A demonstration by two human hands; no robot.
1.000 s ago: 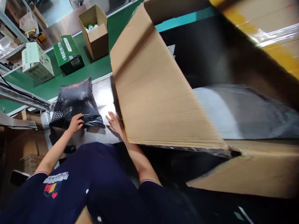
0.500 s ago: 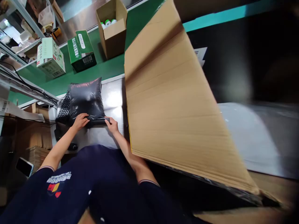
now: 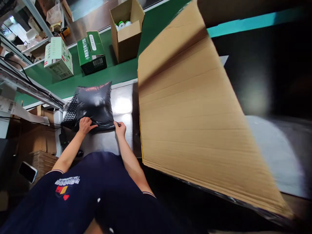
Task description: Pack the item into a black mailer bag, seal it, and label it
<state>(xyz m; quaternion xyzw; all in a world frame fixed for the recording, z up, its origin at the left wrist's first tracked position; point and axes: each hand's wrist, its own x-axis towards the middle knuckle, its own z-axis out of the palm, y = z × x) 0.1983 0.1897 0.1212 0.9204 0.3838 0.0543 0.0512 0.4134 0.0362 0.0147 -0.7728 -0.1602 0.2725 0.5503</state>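
A puffed black plastic mailing bag (image 3: 96, 104) lies on the metal worktop, partly over a black keyboard (image 3: 70, 110). My left hand (image 3: 85, 125) is at the bag's near left edge, its fingers bent onto the plastic and its thumb stretched right along the seam. Some of its fingertips are hidden. At the near right corner, my right hand (image 3: 120, 129) pinches the bag's edge between thumb and fingers. What the bag contains cannot be seen.
A large cardboard sheet or box panel (image 3: 195, 117) stands at my right. Along the green surface (image 3: 122, 70) are an open carton (image 3: 128, 39) with green-capped bottles, a green box (image 3: 92, 53) and a pale green box (image 3: 58, 60). A mouse (image 3: 80, 153) lies near my left forearm.
The rolled near edge of the bag now lies flatter. My left hand's fingers have drawn back to the left with the thumb extended. My right hand keeps its pinch at the corner.
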